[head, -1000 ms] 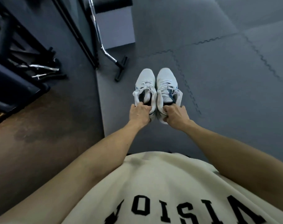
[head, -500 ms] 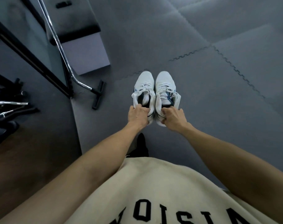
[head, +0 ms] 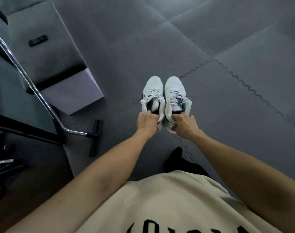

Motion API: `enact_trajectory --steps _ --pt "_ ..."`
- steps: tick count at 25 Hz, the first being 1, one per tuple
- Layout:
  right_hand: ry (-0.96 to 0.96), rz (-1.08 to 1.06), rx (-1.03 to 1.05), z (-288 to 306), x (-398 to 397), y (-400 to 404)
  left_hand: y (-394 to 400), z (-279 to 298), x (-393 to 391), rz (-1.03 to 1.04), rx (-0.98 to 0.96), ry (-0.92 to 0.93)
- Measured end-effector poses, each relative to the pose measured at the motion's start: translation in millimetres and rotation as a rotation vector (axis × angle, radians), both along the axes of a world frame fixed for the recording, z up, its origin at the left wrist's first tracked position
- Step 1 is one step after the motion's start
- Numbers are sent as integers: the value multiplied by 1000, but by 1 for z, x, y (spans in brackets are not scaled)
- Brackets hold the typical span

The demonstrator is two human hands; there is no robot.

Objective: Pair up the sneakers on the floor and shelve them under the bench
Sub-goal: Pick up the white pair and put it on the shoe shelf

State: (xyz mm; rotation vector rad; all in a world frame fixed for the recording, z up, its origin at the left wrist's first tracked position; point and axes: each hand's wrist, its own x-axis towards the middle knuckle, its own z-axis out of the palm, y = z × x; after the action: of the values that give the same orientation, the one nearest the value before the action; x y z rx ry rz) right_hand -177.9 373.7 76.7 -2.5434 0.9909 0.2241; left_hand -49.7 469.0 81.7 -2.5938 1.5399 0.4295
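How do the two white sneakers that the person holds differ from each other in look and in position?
The left sneaker is gripped at the heel by the left hand; the right sneaker by the right hand. The right sneaker shows blue trim beside its tongue, while the left sneaker shows only a small blue mark on its outer side. The left sneaker's opening looks darker. Both are white, laced, side by side, with toes pointing away.

Open foam-mat floor ahead & to the right of the held sneakers, free room there. Left side crowded: padded bench, its chrome leg w/ black foot bar, dark frame rail block passage
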Motion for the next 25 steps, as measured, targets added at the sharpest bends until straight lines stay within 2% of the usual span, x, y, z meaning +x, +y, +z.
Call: enact_trajectory --steps 5,14,21,25 --pt "2 24 16 -17 83 -122 -118 -17 80 32 16 12" --pt "32 151 30 -12 230 -337 -318 -7 214 166 7 60" --pt "60 178 24 -33 381 -496 -475 -34 365 180 28 75" --pt "68 161 63 -21 483 -578 -558 -18 466 210 30 83"
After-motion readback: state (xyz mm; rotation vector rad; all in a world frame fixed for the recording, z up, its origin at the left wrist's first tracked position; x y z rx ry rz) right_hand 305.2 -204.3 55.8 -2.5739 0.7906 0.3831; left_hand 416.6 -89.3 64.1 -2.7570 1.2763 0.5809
